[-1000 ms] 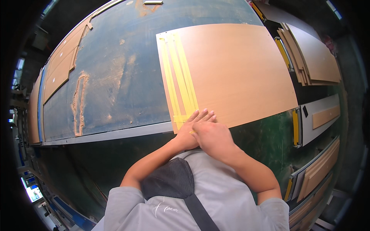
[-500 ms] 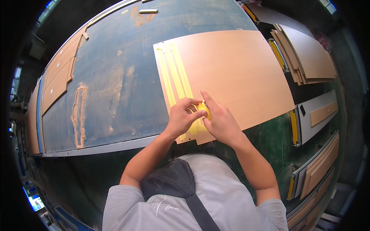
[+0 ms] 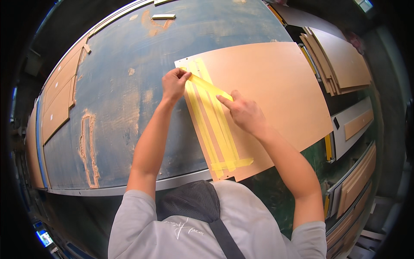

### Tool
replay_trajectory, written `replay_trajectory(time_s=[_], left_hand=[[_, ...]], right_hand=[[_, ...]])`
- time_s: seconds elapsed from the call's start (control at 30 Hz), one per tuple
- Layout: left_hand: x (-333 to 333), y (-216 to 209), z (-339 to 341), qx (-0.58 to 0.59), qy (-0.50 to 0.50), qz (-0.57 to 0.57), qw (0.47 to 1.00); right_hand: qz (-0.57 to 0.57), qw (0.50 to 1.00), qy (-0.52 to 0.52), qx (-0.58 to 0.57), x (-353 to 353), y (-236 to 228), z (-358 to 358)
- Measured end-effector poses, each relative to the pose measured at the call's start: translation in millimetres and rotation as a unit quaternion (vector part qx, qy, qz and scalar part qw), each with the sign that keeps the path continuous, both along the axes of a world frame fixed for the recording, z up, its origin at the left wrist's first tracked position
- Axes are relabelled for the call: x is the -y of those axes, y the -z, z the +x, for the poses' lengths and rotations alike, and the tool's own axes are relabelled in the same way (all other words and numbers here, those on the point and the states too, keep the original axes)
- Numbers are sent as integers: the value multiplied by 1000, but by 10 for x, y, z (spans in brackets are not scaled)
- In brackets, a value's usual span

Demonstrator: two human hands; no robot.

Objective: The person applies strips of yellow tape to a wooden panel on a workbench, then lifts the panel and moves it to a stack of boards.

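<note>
A pale wood-coloured panel (image 3: 280, 99) lies on the blue table, with long strips of yellow tape (image 3: 202, 116) along its left side. One shorter piece of tape (image 3: 246, 163) crosses them near the front edge. Between my hands a length of yellow masking tape (image 3: 208, 87) runs taut at a slant over the strips' far part. My left hand (image 3: 173, 84), closed in a pinch, has one end of it by the panel's left edge. My right hand (image 3: 247, 114) grips the other end; its curled fingers and back hide whatever tape is behind them.
The worn blue tabletop (image 3: 120, 99) has rough brown patches. Thin boards (image 3: 60, 103) lie along its left side, and a small pale strip (image 3: 164, 17) at the far end. Stacked panels (image 3: 338, 64) and further boards (image 3: 358, 181) stand to the right.
My hands were together near the panel's front around the yellow roll. Now they are apart and farther forward, the left one farthest, with tape stretched between them. The crosswise strip is uncovered.
</note>
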State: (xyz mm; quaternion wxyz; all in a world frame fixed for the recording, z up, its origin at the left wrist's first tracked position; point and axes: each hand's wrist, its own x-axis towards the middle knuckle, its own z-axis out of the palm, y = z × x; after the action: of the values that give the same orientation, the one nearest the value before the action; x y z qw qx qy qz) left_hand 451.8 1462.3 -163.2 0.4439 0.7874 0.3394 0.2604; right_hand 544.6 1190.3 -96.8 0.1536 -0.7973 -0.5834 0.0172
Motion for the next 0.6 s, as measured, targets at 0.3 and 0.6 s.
replay_trajectory(time_s=[0.3, 0.6], left_hand=[[-661, 532, 261, -151, -27, 172, 973], [-727, 543, -153, -237, 168, 329, 899]], right_hand=[[-120, 962, -50, 242, -1016, 189, 944], [-270, 944, -32, 187, -1481, 151, 1024]])
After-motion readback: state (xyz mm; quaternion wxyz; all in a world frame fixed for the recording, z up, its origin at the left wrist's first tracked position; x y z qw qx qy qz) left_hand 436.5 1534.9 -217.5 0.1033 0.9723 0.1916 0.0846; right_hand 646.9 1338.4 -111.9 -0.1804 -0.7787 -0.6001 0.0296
